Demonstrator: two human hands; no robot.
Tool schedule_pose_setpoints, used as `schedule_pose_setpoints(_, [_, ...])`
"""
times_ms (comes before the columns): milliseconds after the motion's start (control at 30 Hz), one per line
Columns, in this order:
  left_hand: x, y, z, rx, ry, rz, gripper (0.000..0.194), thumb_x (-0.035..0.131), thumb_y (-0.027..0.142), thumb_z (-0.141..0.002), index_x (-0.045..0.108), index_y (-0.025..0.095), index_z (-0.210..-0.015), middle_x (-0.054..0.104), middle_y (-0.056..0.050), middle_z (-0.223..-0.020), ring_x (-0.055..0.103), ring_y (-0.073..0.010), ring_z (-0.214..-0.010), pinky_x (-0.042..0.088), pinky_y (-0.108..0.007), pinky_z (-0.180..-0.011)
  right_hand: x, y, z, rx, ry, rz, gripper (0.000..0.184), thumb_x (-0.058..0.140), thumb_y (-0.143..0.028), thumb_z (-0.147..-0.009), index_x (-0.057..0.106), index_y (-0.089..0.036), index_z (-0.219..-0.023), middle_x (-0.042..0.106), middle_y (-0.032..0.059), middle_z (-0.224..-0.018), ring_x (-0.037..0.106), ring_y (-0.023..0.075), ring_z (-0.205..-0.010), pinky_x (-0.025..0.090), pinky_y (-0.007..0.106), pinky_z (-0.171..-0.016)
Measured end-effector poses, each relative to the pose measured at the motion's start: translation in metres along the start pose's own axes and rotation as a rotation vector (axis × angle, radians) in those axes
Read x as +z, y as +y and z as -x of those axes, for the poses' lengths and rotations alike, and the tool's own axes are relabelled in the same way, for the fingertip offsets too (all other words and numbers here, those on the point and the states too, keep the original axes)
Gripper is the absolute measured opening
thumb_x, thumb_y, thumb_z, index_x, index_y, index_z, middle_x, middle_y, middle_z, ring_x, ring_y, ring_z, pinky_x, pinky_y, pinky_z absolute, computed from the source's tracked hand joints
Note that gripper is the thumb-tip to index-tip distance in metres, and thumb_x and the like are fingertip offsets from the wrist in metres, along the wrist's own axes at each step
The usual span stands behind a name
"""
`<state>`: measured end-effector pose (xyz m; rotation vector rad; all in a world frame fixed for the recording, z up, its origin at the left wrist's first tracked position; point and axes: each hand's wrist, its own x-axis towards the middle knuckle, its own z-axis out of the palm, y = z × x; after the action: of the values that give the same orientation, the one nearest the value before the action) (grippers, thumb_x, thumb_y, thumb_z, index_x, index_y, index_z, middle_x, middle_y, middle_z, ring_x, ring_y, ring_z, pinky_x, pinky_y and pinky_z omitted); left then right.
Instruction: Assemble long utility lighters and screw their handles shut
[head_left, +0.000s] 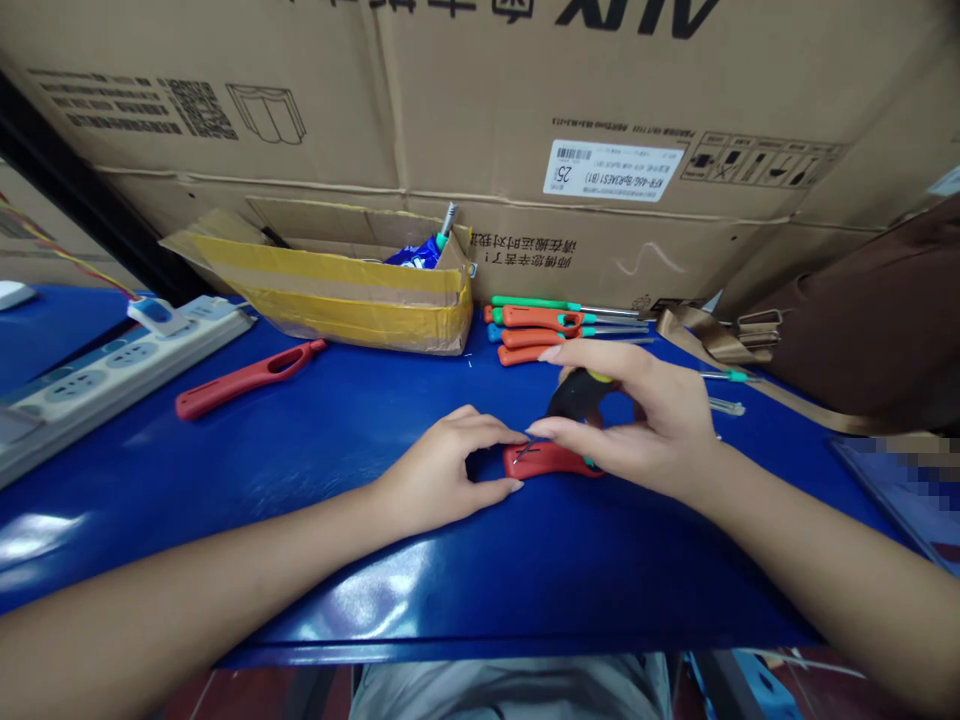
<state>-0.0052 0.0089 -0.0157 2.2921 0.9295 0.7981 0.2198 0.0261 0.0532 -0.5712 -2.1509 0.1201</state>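
A red long-neck lighter (551, 460) lies on the blue table in front of me, its far end partly covered by my right hand. My left hand (439, 465) pinches the left end of its handle between thumb and fingers. In my right hand (656, 425) is a screwdriver (571, 394) with a black and yellow handle. Its thin shaft slants down to the left, with the tip at the left end of the lighter's handle; whether it touches I cannot tell. The lighter's nozzle is hidden.
Several orange and green long-neck lighters (536, 338) are piled behind my hands. A yellow-taped cardboard box (352, 310) stands back left. At left are a red lighter casing (247, 380) and a power strip (112, 362). A brown bag (870, 300) and ribbon (780, 388) lie right.
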Motion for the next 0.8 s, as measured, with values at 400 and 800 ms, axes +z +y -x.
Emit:
schedule_pose_setpoints(400, [-0.0003,0.0003,-0.0006,-0.007,0.005,0.022,0.033,0.079,0.025,-0.083,0.071,0.02,-0.114,0.077,-0.005,-0.112,0.068,-0.0235,-0.102,0.05,-0.041,-0.094,0.0025,0.001,-0.0029,0.239,0.015,-0.08,0.043,0.066,-0.031,-0.094,0.059,-0.024,-0.136,0.075,0.0065,-0.109,0.068,0.0132,-0.062,0.059,0.027,-0.059])
schedule_pose_setpoints(800, [-0.0007,-0.0009,-0.0004,-0.018,0.0,0.022,0.034,0.079,0.025,-0.083,0.071,0.019,-0.115,0.077,-0.005,-0.112,0.068,-0.0231,-0.101,0.05,-0.04,-0.093,-0.0075,0.0043,-0.0034,0.202,-0.188,-0.184,0.054,0.054,-0.027,-0.101,0.041,-0.028,-0.153,0.07,0.0078,-0.122,0.071,0.015,-0.08,0.062,0.03,-0.071])
